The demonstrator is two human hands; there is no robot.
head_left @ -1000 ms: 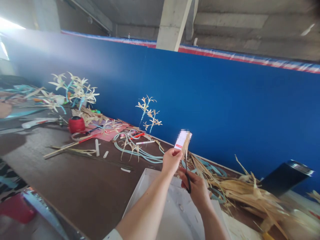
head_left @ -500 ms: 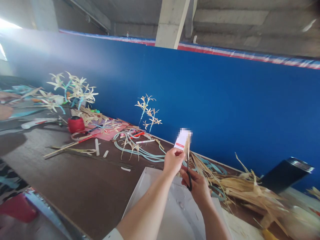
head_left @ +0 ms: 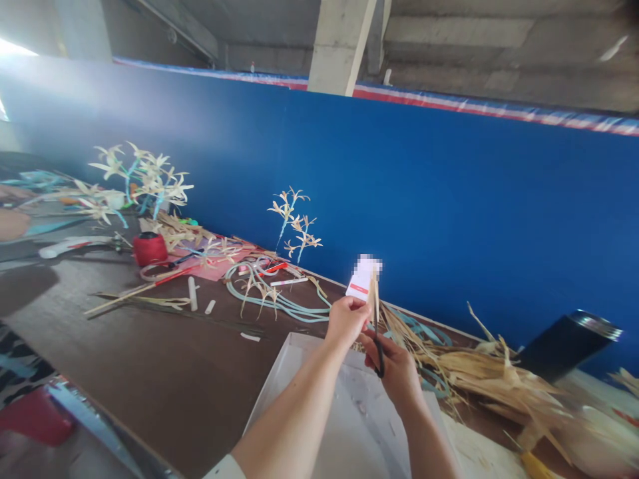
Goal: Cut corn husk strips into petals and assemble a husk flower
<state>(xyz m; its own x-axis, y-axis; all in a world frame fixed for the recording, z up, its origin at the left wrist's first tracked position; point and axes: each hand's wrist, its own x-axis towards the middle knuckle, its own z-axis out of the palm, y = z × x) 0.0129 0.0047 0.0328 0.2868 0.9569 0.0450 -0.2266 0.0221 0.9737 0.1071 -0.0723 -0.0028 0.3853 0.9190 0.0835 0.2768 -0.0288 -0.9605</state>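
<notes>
My left hand is closed in a pinch on a pale dry husk strip, much of which is hidden by the fingers. Just beyond the fingertips shows a white card with a red band, its upper part blurred; whether the hand touches it I cannot tell. My right hand grips black-handled scissors, blades pointing up alongside the strip. Below both forearms lies a shallow white tray. A pile of dry husks spreads to the right of my right hand.
Pale blue cords coil left of my hands. Husk flowers stand against the blue partition. A dark flask leans at right. Further left are a red spool, a glue gun and another person's hand.
The scissors' handles and my right hand have shifted very slightly beside the strip. My left hand keeps its pinch. The whole view has drifted a little.
</notes>
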